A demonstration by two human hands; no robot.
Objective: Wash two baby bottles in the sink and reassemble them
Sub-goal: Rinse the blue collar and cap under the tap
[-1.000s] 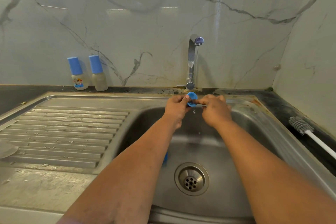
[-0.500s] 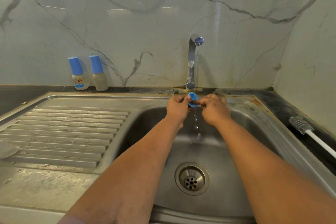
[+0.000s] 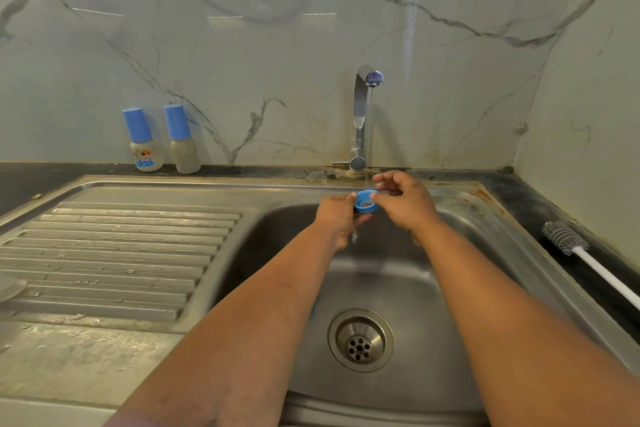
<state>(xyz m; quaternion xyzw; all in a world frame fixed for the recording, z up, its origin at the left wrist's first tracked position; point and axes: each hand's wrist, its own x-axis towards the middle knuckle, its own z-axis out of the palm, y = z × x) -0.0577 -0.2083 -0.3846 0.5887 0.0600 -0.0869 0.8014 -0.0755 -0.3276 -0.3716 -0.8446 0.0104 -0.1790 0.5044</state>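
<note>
We hold blue ring under tap: left hand grips rim, right hand prob. pinches opposite edge; light, stiff, wet-slippery.

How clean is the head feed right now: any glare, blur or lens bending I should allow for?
Head view: wide-angle bending curves the sink rim and the wall lines; soft glare strips lie on the marble wall above the tap; the blue ring and both hands, left hand and right hand, look reasonably sharp; the water stream is thin and faint.
</note>
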